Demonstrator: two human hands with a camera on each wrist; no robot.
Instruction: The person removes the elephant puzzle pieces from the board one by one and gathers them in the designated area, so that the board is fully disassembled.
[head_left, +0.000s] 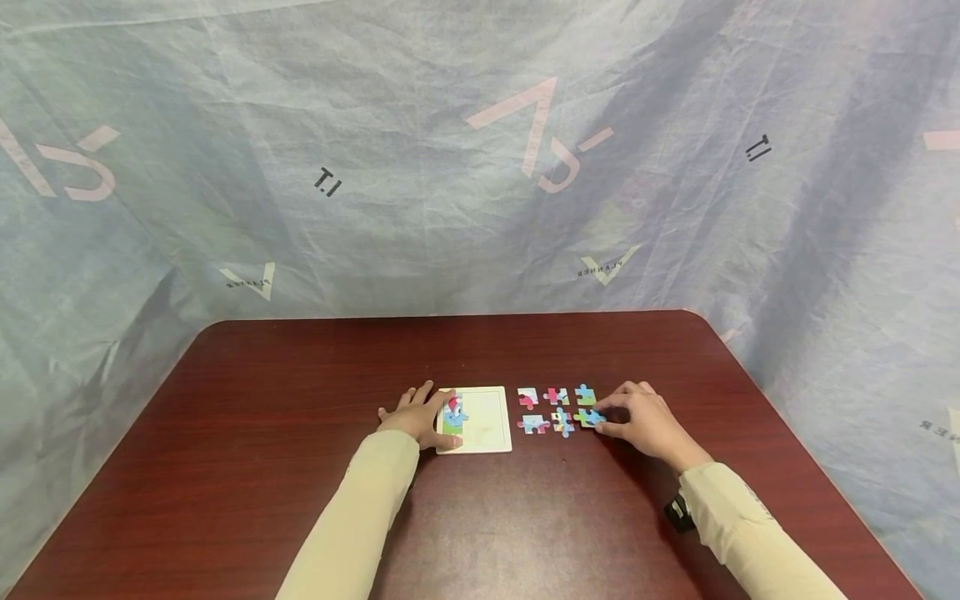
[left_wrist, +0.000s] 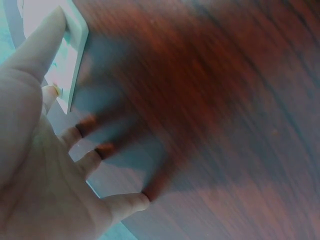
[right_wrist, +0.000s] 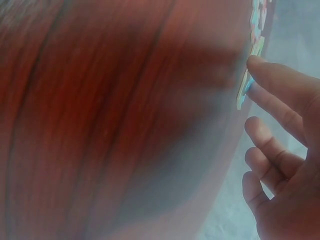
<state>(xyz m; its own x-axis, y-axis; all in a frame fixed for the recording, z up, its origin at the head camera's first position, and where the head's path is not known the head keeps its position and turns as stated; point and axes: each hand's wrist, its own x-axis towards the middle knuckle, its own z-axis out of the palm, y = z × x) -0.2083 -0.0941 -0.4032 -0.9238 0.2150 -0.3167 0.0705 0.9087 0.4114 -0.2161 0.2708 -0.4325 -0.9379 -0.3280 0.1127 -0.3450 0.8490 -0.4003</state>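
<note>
In the head view a puzzle tray (head_left: 489, 421), pale with a raised rim, lies flat on the table. Joined puzzle pieces (head_left: 453, 422) with a blue cartoon figure fill its left side. My left hand (head_left: 414, 418) rests over the left edge, thumb and index finger on the tray, the other fingers spread on the table. To the right, my right hand (head_left: 643, 420) pinches a blue-green puzzle piece (head_left: 588, 418) between thumb and index finger. That puzzle piece (right_wrist: 243, 90) looks tilted in the right wrist view, the remaining fingers loosely bent.
Several loose pieces lie in two rows between tray and right hand, among them a pink piece (head_left: 527, 397), a blue-green piece (head_left: 585, 396) and a pale blue piece (head_left: 533, 424). The dark red table (head_left: 315, 375) ends at a hanging grey cloth (head_left: 420, 208).
</note>
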